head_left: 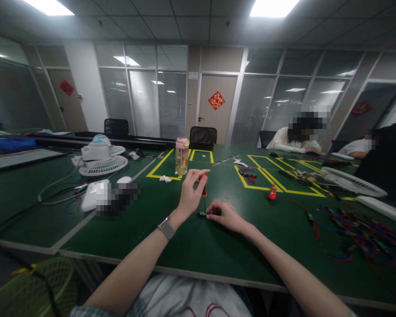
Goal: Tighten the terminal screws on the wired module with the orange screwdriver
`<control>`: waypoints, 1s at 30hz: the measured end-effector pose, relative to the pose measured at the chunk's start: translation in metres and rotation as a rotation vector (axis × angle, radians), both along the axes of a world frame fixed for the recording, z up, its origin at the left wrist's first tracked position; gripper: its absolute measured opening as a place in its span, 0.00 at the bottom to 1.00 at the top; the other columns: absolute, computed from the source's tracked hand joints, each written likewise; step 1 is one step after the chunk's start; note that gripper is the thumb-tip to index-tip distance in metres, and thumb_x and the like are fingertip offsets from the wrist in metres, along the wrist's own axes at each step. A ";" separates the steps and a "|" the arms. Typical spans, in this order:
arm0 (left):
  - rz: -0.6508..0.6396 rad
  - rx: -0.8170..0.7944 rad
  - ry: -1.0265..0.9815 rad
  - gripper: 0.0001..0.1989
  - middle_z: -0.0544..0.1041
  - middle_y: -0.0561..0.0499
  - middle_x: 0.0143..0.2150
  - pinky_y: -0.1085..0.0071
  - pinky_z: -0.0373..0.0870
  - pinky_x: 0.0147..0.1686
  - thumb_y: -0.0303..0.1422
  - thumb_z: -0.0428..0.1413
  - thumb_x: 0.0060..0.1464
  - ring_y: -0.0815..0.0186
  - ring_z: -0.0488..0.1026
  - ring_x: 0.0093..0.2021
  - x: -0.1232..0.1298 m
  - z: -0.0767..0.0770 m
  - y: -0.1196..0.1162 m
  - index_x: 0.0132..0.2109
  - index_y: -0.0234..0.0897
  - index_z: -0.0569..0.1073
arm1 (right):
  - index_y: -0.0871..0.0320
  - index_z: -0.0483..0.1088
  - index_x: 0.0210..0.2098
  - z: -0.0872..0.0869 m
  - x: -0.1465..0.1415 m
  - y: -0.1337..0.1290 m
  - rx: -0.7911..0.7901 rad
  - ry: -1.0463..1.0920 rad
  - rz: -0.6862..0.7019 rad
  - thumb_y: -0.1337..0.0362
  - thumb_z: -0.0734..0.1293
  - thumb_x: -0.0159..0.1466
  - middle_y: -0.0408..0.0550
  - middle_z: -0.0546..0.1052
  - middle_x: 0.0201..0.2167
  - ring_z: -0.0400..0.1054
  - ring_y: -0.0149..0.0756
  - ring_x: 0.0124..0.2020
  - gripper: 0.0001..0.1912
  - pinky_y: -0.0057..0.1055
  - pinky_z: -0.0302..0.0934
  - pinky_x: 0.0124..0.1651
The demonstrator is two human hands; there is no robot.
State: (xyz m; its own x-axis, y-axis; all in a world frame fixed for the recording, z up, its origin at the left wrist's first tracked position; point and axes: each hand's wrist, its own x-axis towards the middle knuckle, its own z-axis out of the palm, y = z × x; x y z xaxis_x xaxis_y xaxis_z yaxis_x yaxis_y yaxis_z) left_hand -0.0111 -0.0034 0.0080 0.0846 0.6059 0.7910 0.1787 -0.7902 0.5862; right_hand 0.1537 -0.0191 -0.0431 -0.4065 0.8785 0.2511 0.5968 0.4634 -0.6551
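My left hand (190,193), with a watch on its wrist, is closed around the handle of an orange and black screwdriver (204,190). The screwdriver stands nearly upright, its thin shaft pointing down at a small green circuit board (202,214). Whether the tip touches the board is too small to tell. On the table, my right hand (225,215) pinches the board's right end between thumb and fingers. A red wire sticks out from the board's left side.
A pink-lidded bottle (182,156) stands beyond my hands. Wired boards (359,229) lie heaped at right, near a red-orange object (272,193). White fan parts (102,158) and a white box (95,194) sit left. Two people (293,136) are seated across the green table (171,251).
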 end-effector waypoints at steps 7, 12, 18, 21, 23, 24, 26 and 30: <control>0.016 -0.011 -0.002 0.13 0.72 0.49 0.41 0.71 0.68 0.39 0.33 0.45 0.63 0.68 0.70 0.38 0.000 0.000 0.003 0.50 0.40 0.71 | 0.60 0.73 0.31 0.000 0.000 0.000 -0.002 0.008 0.000 0.70 0.69 0.55 0.43 0.71 0.28 0.64 0.30 0.28 0.04 0.27 0.60 0.34; -0.061 -0.074 -0.046 0.16 0.74 0.47 0.46 0.68 0.69 0.42 0.32 0.41 0.64 0.67 0.73 0.41 0.000 -0.002 0.004 0.54 0.39 0.67 | 0.60 0.73 0.32 0.000 0.001 0.000 0.000 0.004 0.007 0.70 0.69 0.55 0.43 0.71 0.28 0.64 0.30 0.29 0.04 0.27 0.60 0.33; -0.068 -0.073 -0.066 0.16 0.74 0.46 0.46 0.68 0.70 0.42 0.33 0.45 0.63 0.66 0.73 0.41 0.002 -0.003 0.005 0.55 0.39 0.67 | 0.60 0.73 0.32 -0.002 0.001 0.002 0.001 0.007 0.006 0.70 0.69 0.55 0.43 0.71 0.28 0.64 0.29 0.28 0.04 0.26 0.59 0.33; 0.000 -0.022 -0.025 0.14 0.72 0.49 0.41 0.71 0.70 0.39 0.33 0.51 0.59 0.67 0.71 0.39 0.002 -0.002 0.004 0.51 0.40 0.70 | 0.60 0.73 0.32 -0.003 0.001 0.002 0.005 0.006 0.005 0.70 0.69 0.55 0.43 0.71 0.28 0.63 0.29 0.28 0.04 0.26 0.59 0.33; 0.047 0.007 0.000 0.12 0.70 0.50 0.39 0.72 0.69 0.38 0.34 0.54 0.57 0.67 0.69 0.39 0.001 0.000 0.002 0.48 0.41 0.72 | 0.60 0.73 0.32 -0.002 0.000 0.001 0.002 0.004 0.002 0.70 0.69 0.55 0.43 0.71 0.28 0.63 0.29 0.28 0.04 0.26 0.59 0.33; 0.058 0.014 0.005 0.11 0.69 0.51 0.38 0.72 0.68 0.38 0.34 0.55 0.56 0.67 0.69 0.39 0.001 0.000 0.002 0.47 0.41 0.73 | 0.60 0.73 0.32 -0.002 0.000 0.001 0.002 0.004 0.001 0.70 0.69 0.55 0.43 0.71 0.28 0.64 0.29 0.28 0.04 0.26 0.59 0.33; 0.051 0.011 0.006 0.11 0.68 0.50 0.39 0.72 0.68 0.38 0.34 0.53 0.58 0.68 0.68 0.39 0.000 0.001 0.001 0.48 0.41 0.73 | 0.60 0.73 0.31 -0.001 0.000 0.000 0.005 0.005 0.002 0.70 0.69 0.55 0.43 0.71 0.28 0.64 0.29 0.28 0.04 0.26 0.59 0.33; 0.012 0.005 0.013 0.14 0.70 0.49 0.44 0.71 0.66 0.43 0.31 0.45 0.62 0.67 0.68 0.43 -0.001 0.002 0.000 0.51 0.41 0.71 | 0.60 0.73 0.32 -0.001 0.000 0.001 0.004 0.011 0.014 0.70 0.69 0.55 0.43 0.71 0.28 0.64 0.30 0.28 0.04 0.26 0.59 0.33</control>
State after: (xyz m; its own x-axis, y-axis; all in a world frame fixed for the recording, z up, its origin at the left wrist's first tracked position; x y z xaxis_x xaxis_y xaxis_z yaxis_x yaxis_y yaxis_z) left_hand -0.0122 -0.0034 0.0096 0.0870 0.6031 0.7929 0.1957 -0.7908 0.5800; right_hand 0.1541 -0.0182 -0.0441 -0.4158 0.8717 0.2595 0.5829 0.4744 -0.6597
